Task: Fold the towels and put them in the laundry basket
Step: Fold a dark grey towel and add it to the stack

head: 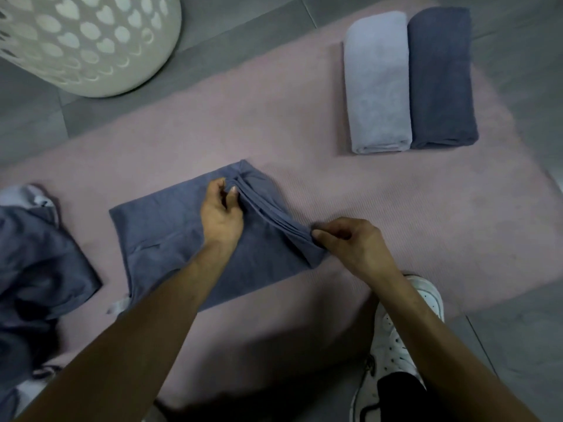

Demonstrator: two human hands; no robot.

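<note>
head view, looking down at a pale pink ribbed mat (304,123) on grey floor tiles (30,123).
medium-blue cloth towel (170,236), partly folded, lies flat on the mat at lower centre of the frame. its right edge is gathered into a raised ridge of several layers.
left hand (221,214): fingers curled, thumb and fingertips pinching the upper end of that ridge.
right hand (350,242): thumb and forefinger pinching the lower end of the ridge, other fingers curled in.
upper right: a folded pale lavender towel (377,83) and a folded dark navy towel (441,77), side by side and touching.
upper left: white plastic laundry basket with heart-shaped cutouts (91,41), standing on the tiles beside the mat; its inside is out of view.
left edge: crumpled blue fabric (39,269), possibly another unfolded towel, partly out of frame.
lower right: white sneaker (396,330) at the mat's edge.
</note>
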